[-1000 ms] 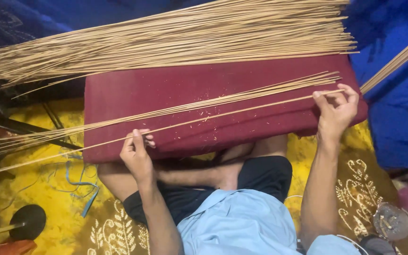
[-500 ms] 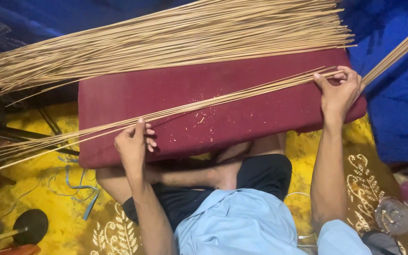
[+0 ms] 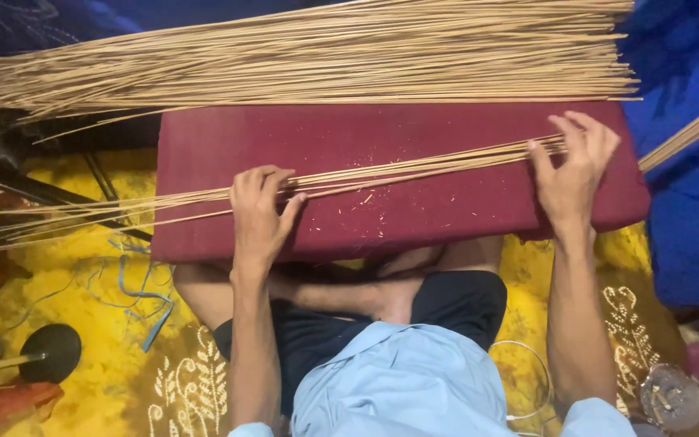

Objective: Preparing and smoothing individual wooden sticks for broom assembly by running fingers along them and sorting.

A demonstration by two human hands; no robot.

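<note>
Sitting cross-legged on yellow patterned mat (image 3: 82, 291), person has maroon cushion (image 3: 414, 218) across lap. Big pile of thin bamboo sticks (image 3: 325, 61) lies along cushion's far edge, overhanging left. Smaller sheaf of sticks (image 3: 414, 166) runs diagonally across cushion top, left ends fanning out past edge over mat. Left hand (image 3: 259, 214) flat on sheaf mid-length, fingers spread, pressing not clamping. Right hand (image 3: 574, 170) at sheaf's right end, fingertips curled onto stick tips, fingers apart. Blue ribbon scrap (image 3: 143, 295) on mat. Black round disc on rod (image 3: 52, 353) lower left.
</note>
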